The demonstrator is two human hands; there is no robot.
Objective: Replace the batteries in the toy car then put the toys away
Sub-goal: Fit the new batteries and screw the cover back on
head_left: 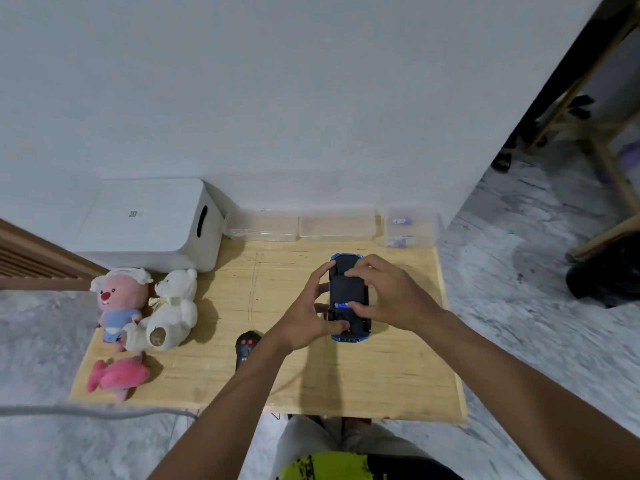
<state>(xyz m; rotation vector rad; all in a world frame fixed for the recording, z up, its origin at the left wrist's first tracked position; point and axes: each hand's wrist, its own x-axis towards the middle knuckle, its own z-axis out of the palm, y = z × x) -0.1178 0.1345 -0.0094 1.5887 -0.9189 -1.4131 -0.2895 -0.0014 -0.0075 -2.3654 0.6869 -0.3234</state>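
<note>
A blue toy car (347, 289) lies upside down on the wooden table (398, 375), its black underside facing up. My left hand (308, 320) grips the car's left side and rear, thumb on the underside. My right hand (388, 296) holds the right side, with its fingertips at the open battery bay, where a blue-and-white battery (343, 305) shows. A black remote control (245, 348) with red buttons lies left of the car, partly hidden by my left forearm.
A white storage box (152, 226) stands at the back left. Two clear plastic containers (298, 225) and a small clear box holding batteries (408, 227) line the wall. A pink beaver plush (119, 303), a white teddy bear (173, 303) and a pink plush (117, 375) lie on the left.
</note>
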